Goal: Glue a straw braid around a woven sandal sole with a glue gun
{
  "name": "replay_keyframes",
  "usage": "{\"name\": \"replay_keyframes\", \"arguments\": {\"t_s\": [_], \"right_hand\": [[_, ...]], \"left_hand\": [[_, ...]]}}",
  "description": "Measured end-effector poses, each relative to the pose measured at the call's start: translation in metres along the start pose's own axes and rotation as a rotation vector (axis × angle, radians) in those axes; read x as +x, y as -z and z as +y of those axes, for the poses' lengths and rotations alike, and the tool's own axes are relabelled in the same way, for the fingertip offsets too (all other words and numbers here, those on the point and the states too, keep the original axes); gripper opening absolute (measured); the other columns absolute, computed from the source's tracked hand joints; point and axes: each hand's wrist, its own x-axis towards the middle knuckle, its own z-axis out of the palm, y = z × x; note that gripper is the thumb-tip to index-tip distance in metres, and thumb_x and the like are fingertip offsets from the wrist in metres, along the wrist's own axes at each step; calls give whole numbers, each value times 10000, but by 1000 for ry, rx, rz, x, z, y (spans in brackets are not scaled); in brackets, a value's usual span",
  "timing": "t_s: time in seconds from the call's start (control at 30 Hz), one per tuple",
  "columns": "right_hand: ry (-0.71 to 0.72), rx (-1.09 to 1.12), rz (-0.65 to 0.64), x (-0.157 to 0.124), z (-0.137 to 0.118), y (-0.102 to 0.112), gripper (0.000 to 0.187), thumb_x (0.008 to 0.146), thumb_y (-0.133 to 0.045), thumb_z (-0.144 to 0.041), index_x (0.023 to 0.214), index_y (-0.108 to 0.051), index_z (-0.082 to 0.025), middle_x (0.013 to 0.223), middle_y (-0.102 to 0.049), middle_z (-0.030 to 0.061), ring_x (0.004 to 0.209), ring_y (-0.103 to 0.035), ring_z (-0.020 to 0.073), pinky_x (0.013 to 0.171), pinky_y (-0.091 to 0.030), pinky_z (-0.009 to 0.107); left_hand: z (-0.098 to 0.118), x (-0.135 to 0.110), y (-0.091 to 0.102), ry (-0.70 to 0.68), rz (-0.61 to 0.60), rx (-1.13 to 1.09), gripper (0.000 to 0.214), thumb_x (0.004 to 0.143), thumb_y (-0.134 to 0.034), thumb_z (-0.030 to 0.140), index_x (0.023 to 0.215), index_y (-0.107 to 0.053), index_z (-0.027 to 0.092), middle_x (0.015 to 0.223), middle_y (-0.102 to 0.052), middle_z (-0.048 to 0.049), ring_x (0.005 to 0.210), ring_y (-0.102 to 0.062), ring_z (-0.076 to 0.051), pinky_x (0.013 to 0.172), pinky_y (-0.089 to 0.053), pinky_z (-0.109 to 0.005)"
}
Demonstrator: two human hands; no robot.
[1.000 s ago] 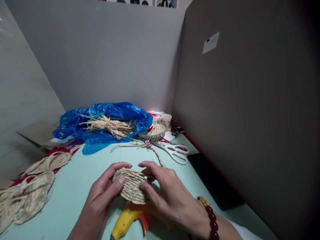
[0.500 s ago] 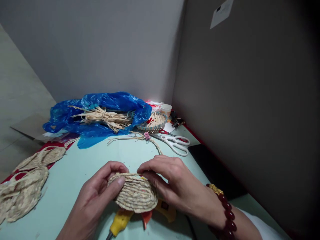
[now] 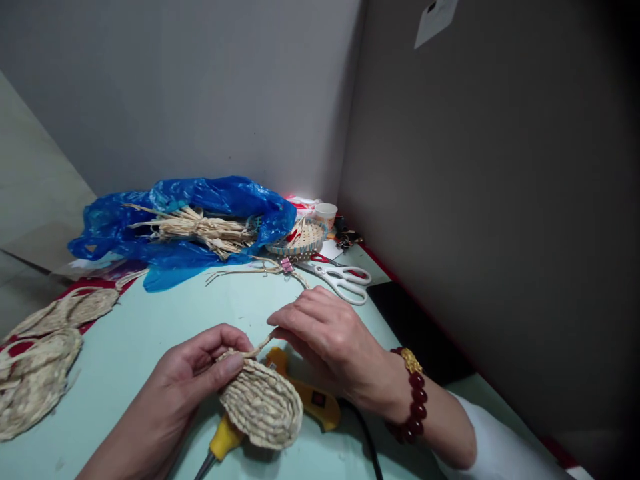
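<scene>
My left hand (image 3: 187, 380) grips the near edge of an oval woven straw piece (image 3: 261, 403), thumb pressed on its top rim. My right hand (image 3: 325, 343), with a dark red bead bracelet on the wrist, pinches the braided straw cord (image 3: 260, 348) that runs off the piece's upper edge. Under the piece lies a yellow glue gun (image 3: 305, 397) with a black cable, its nozzle end at the lower left. The cord continues behind my right hand toward a pink clip (image 3: 287, 265) on the pale green table (image 3: 165, 320).
White-handled scissors (image 3: 343, 280) lie beyond my right hand. A blue plastic bag (image 3: 200, 200) with a straw bundle (image 3: 200, 230) sits at the back beside a small woven basket (image 3: 300, 239) and a cup (image 3: 326, 213). Several woven straw pieces (image 3: 35, 363) lie at the left. A grey partition stands to the right.
The woven piece has dropped lower and tilted flat. My right hand left its rim and now pinches the cord above it. The glue gun shows more.
</scene>
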Motion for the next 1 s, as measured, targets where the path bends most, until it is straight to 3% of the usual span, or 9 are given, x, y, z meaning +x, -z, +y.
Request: {"name": "replay_keyframes", "arguments": {"t_s": [0.17, 0.43, 0.57, 0.67, 0.8, 0.9, 1.0], "right_hand": [[58, -63, 32, -1, 2, -4, 156, 980, -498, -96, 1022, -648, -112, 902, -736, 88, 782, -584, 196, 729, -425, 356], [113, -12, 40, 2, 1, 9, 245, 936, -461, -28, 1082, -628, -131, 950, -751, 85, 847, -589, 212, 786, -445, 387], [69, -43, 166, 1, -2, 10, 146, 952, -572, -132, 1039, -667, -203, 1126, -740, 50, 1008, -559, 235, 936, -408, 440], [-31, -98, 263, 0, -7, 4, 116, 976, -582, -229, 979, -692, -193, 1064, -712, 83, 949, -558, 232, 872, -450, 423], [-113, 127, 220, -1, -12, -8, 176, 1026, -479, -230, 1050, -637, -156, 961, -669, 95, 874, -620, 183, 764, -540, 312], [-105, 358, 135, -1, -14, -13, 203, 1023, -452, -183, 1160, -602, -174, 1136, -680, 124, 1038, -646, 185, 876, -553, 319], [-183, 579, 40, 0, -15, -14, 261, 993, -480, -138, 1230, -576, -189, 1219, -689, 99, 1134, -641, 180, 969, -521, 332]], "left_hand": [[1, 0, -5, 110, -27, -201, 208, 721, -815, 369, 810, -679, 240, 705, -631, 4, 670, -560, -154, 598, -466, -228], [2, -4, 0, 36, -101, -164, 188, 739, -790, 393, 797, -697, 241, 654, -580, 9, 610, -522, -143, 552, -449, -217], [0, -3, 5, -109, -133, 3, 169, 780, -741, 424, 776, -704, 259, 868, -645, -22, 874, -597, -202, 755, -498, -241], [-3, -4, 9, -176, -114, 68, 165, 818, -699, 432, 755, -697, 279, 1127, -664, -27, 1202, -545, -268, 916, -471, -268], [-5, -6, 11, -272, -53, 174, 155, 835, -679, 422, 748, -695, 295, 1289, -619, -34, 1427, -356, -309, 1013, -434, -313], [-3, -6, 10, -359, -25, 264, 129, 834, -678, 408, 765, -710, 304, 1349, -595, -44, 1468, -291, -322, 1066, -407, -350], [-3, -5, 6, -353, -49, 304, 155, 842, -654, 437, 791, -723, 309, 1474, -513, -17, 1437, -344, -343, 1086, -393, -382]]}}
